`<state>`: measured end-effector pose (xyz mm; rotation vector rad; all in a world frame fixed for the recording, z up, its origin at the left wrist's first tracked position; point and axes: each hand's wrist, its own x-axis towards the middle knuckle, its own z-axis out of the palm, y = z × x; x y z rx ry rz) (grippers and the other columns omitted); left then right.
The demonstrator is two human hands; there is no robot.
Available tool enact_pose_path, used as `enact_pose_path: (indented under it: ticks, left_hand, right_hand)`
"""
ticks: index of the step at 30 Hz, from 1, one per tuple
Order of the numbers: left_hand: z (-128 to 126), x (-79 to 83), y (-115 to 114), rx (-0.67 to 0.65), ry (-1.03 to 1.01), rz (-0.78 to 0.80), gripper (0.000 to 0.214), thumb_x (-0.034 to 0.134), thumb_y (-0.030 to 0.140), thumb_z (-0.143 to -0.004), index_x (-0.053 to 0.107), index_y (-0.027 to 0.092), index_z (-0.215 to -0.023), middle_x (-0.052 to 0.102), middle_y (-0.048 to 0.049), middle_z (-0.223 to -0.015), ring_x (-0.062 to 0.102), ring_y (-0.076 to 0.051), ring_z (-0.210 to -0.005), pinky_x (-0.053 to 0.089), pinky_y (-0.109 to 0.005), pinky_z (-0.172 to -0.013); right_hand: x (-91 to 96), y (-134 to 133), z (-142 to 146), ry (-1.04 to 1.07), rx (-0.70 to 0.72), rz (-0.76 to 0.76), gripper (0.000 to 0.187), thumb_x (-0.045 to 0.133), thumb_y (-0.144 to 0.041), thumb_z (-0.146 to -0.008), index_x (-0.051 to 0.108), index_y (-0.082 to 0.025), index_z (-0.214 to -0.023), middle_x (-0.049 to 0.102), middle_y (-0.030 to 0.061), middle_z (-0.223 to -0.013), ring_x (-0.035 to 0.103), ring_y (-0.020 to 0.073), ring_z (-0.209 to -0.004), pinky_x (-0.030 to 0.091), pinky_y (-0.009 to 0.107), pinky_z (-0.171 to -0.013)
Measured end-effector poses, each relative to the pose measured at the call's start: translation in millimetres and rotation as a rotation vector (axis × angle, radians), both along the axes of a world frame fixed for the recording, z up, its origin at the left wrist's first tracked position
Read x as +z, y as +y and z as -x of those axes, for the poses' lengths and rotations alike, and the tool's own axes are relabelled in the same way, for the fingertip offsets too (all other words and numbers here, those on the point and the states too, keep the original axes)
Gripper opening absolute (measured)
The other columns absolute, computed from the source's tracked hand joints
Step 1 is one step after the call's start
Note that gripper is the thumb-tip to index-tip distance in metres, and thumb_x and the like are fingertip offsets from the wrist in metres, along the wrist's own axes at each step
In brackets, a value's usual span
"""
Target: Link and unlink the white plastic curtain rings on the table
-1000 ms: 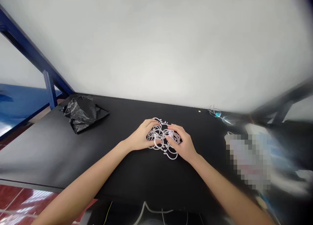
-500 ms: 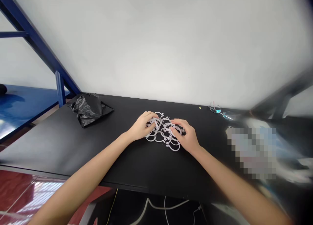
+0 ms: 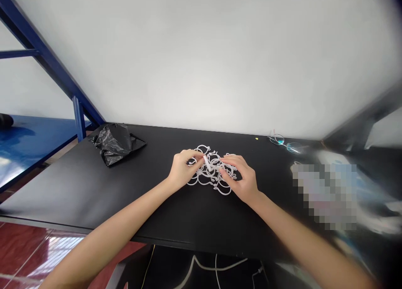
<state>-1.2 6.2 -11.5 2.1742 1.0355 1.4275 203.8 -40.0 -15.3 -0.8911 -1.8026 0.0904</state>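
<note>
Left hand (image 3: 181, 170) pinches one white ring; right hand (image 3: 244, 180) rests, fingers curled, on the ring pile (image 3: 211, 175) mid-worktop (image 3: 78, 188). Crumpled black bag (image 3: 115, 143), contents hidden, lies well left of the pile.

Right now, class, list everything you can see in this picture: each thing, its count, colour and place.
plastic rings: one tangled pile, white, table centre
table: one, black, against a white wall
plastic bag: one, black, crumpled, table's far left
glasses: one pair, clear, far right by the wall
cables: several, white, below the table's near edge
left hand: pinching a ring in the pile
right hand: fingers resting on the pile
</note>
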Motion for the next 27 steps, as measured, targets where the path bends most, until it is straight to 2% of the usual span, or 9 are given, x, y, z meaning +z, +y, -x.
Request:
enact_pose_path:
  ticks: [5,7,12,14,18,22,27]
  left_hand:
    - [-7.5,-3.0,-9.7,-0.036,-0.027,-0.044,0.006,0.068,0.023,-0.085,0.07,0.019,-0.082,0.074,-0.0005,-0.075,0.068,-0.014,-0.07,0.054,-0.025,-0.07]
    - [-8.9,-2.6,-11.9,-0.079,-0.061,0.0,0.007,0.066,0.025,-0.086,0.069,0.019,-0.083,0.074,-0.0008,-0.077,0.069,-0.013,-0.069,0.055,-0.023,-0.068]
    - [-10.7,0.4,-15.5,-0.21,-0.155,0.245,0.009,0.062,0.025,-0.09,0.063,0.017,-0.086,0.073,-0.0014,-0.078,0.072,-0.013,-0.069,0.057,-0.02,-0.065]
    - [-10.8,0.9,-16.6,-0.239,-0.153,0.272,0.008,0.06,0.024,-0.091,0.061,0.017,-0.088,0.073,-0.002,-0.079,0.073,-0.014,-0.073,0.057,-0.02,-0.066]
    - [-10.6,1.0,-18.7,-0.203,-0.071,0.112,0.004,0.06,0.02,-0.09,0.062,0.017,-0.088,0.073,-0.002,-0.08,0.073,-0.015,-0.074,0.057,-0.021,-0.067]
    - [-11.8,-1.3,-20.0,-0.194,-0.021,0.036,0.005,0.059,0.02,-0.091,0.064,0.019,-0.091,0.074,-0.0017,-0.082,0.073,-0.015,-0.073,0.058,-0.022,-0.066]
    - [-11.5,-4.7,-19.2,-0.141,0.074,-0.308,0.011,0.057,0.014,-0.091,0.063,0.021,-0.097,0.074,0.0033,-0.081,0.066,-0.009,-0.057,0.055,-0.035,-0.096]
  right_hand:
    - [0.0,-5.2,5.6,-0.067,0.075,-0.044,0.039,0.075,-0.016,-0.077,0.063,-0.024,-0.113,0.073,0.0074,-0.101,0.068,0.0256,-0.096,0.054,0.046,-0.089]
    - [0.6,-6.0,7.9,-0.085,0.08,-0.044,0.035,0.074,-0.014,-0.078,0.064,-0.024,-0.11,0.073,0.0068,-0.1,0.069,0.0247,-0.094,0.055,0.044,-0.086]
    - [0.3,-5.9,9.8,-0.079,0.065,-0.012,0.019,0.066,-0.011,-0.083,0.067,-0.023,-0.098,0.074,0.0066,-0.096,0.07,0.0224,-0.088,0.057,0.038,-0.078]
    - [-0.8,-5.4,8.7,-0.054,0.037,0.014,0.014,0.063,-0.01,-0.085,0.067,-0.022,-0.092,0.073,0.0053,-0.09,0.07,0.0207,-0.083,0.058,0.035,-0.074]
    - [0.0,-3.4,3.9,-0.013,-0.086,0.085,0.014,0.065,-0.016,-0.085,0.064,-0.024,-0.097,0.069,0.0018,-0.079,0.067,0.0178,-0.069,0.057,0.033,-0.069]
    - [3.4,-2.3,0.7,-0.097,-0.042,0.102,0.017,0.064,-0.018,-0.086,0.063,-0.026,-0.102,0.072,0.0041,-0.091,0.068,0.0215,-0.083,0.057,0.038,-0.077]
    - [3.3,-3.7,1.1,-0.074,-0.029,0.091,0.018,0.062,-0.016,-0.087,0.064,-0.025,-0.103,0.071,0.0036,-0.088,0.068,0.02,-0.08,0.057,0.034,-0.072]
